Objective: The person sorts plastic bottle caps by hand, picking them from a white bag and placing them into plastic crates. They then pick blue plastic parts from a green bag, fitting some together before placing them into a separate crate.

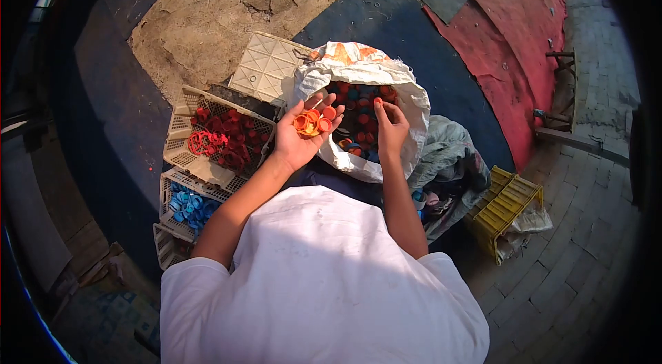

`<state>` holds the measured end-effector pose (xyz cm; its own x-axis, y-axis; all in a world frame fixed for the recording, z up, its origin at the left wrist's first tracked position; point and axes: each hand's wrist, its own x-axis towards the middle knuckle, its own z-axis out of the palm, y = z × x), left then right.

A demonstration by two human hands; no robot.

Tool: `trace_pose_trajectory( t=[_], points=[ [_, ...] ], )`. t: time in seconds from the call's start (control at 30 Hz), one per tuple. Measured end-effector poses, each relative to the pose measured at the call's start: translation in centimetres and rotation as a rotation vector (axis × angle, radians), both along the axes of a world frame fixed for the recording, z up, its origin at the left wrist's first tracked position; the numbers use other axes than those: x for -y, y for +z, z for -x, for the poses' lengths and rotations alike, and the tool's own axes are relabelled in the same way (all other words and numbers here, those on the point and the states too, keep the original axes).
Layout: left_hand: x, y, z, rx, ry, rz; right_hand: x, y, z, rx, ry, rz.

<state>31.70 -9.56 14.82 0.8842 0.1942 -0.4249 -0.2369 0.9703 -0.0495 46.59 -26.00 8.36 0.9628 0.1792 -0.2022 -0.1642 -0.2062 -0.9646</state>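
My left hand [293,147] is turned palm up, fingers spread, with several orange and red bottle caps [314,120] lying in it. It is over the left rim of an open white sack [416,119]. Above the sack's right part, my right hand [392,133] pinches a red bottle cap [378,100] between thumb and fingertips. Inside the sack lie many mixed caps [360,118], mostly red, dark and blue, partly in shadow. Both hands are apart from each other.
Left of me, a beige crate [178,145] holds red caps and rings; a second crate [165,193] holds blue ones. A pale crate [262,67] lies beyond. On the right are a greyish sack [445,150] with caps and a yellow crate [507,198].
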Motion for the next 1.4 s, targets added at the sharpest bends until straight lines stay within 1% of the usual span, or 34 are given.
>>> trace_pose_trajectory(
  t=[0.07, 0.13, 0.2, 0.23, 0.3, 0.33, 0.37, 0.43, 0.47, 0.5, 0.53, 0.57, 0.6, 0.67, 0.73, 0.77, 0.8, 0.87, 0.9, 1.03, 1.1, 1.13, 1.2, 1.27, 1.3, 1.33, 1.4],
  points=[
    [0.2, -0.2, -0.7, 0.015, 0.008, -0.006, -0.3, 5.5, 1.7, 0.031, 0.121, -0.117],
    [0.4, -0.3, -1.2, 0.056, -0.026, -0.019, -0.3, 9.1, 2.3, 0.359, 0.383, 0.026],
    [0.6, -0.3, -1.7, 0.119, -0.074, -0.040, -0.7, 12.7, 2.9, 0.467, 0.618, 0.148],
    [0.7, 0.1, -1.9, 0.171, -0.104, -0.069, -1.1, 12.8, 3.7, 0.492, 0.584, 0.123],
    [1.2, 1.5, -2.2, 0.096, -0.125, -0.123, -2.1, 12.6, 4.8, 0.547, 0.542, 0.109],
    [1.2, 2.0, -2.2, 0.057, -0.133, -0.150, -2.3, 12.7, 5.0, 0.621, 0.547, 0.159],
    [1.2, 1.4, -2.1, 0.063, -0.133, -0.123, -2.5, 12.8, 5.1, 0.694, 0.553, 0.207],
    [1.2, 1.8, -1.9, 0.089, -0.127, -0.120, -2.6, 13.1, 5.2, 0.804, 0.572, 0.262],
    [1.3, 2.0, -1.8, 0.101, -0.119, -0.122, -2.6, 12.9, 5.2, 0.757, 0.484, 0.198],
    [1.4, 2.4, -1.8, 0.018, -0.097, -0.088, -2.6, 12.3, 5.3, 0.705, 0.400, 0.134],
    [1.3, 2.1, -1.6, 0.029, -0.094, -0.118, -2.5, 11.6, 5.5, 0.646, 0.318, 0.072],
    [1.4, 2.2, -1.4, 0.036, -0.071, -0.133, -2.2, 10.9, 5.4, 0.525, 0.294, 0.071],
    [1.6, 2.4, -1.3, 0.045, -0.048, -0.149, -2.9, 9.7, 5.4, 0.358, 0.242, -0.110],
    [1.9, 2.4, -0.9, 0.048, -0.014, -0.181, -4.0, 8.5, 5.3, 0.245, 0.262, -0.162],
    [2.1, 2.4, -0.6, 0.015, 0.029, -0.260, -5.9, 10.1, 6.2, 0.089, 0.319, -0.362],
    [2.1, 2.2, -0.2, 0.022, 0.043, -0.305, -6.8, 8.2, 6.2, -0.053, 0.357, -0.528],
    [2.2, 3.3, 0.3, -0.022, 0.081, -0.301, -7.7, 8.9, 6.9, -0.085, 0.355, -0.554],
    [2.0, 3.7, 1.1, -0.038, 0.214, -0.337, -9.4, 11.0, 8.3, -0.151, 0.347, -0.606],
    [1.9, 4.1, 1.7, -0.042, 0.269, -0.346, -10.2, 9.3, 8.5, -0.184, 0.324, -0.649],
    [2.4, 5.3, 4.8, -0.063, 0.477, -0.384, -10.9, 11.1, 11.5, -0.244, 0.458, -0.585],
    [2.9, 6.0, 6.5, -0.096, 0.585, -0.420, -11.3, 10.5, 13.3, -0.331, 0.513, -0.634],
    [3.0, 5.7, 7.4, -0.128, 0.624, -0.433, -11.5, 10.0, 14.3, -0.378, 0.543, -0.657],
    [3.3, 3.9, 9.6, -0.197, 0.697, -0.462, -11.9, 8.9, 16.4, -0.556, 0.556, -0.638],
    [4.4, 2.5, 11.8, -0.348, 0.803, -0.394, -12.0, 7.5, 19.0, -0.771, 0.519, -0.625],
    [5.1, 2.8, 12.7, -0.396, 0.843, -0.386, -11.9, 7.0, 20.3, -0.738, 0.561, -0.669],
    [5.1, 3.2, 13.3, -0.430, 0.886, -0.391, -11.6, 7.1, 21.2, -0.698, 0.668, -0.661],
    [5.4, 3.2, 16.0, -0.433, 0.911, -0.578, -11.3, 9.4, 23.0, -0.637, 0.818, -0.610]
  ],
)
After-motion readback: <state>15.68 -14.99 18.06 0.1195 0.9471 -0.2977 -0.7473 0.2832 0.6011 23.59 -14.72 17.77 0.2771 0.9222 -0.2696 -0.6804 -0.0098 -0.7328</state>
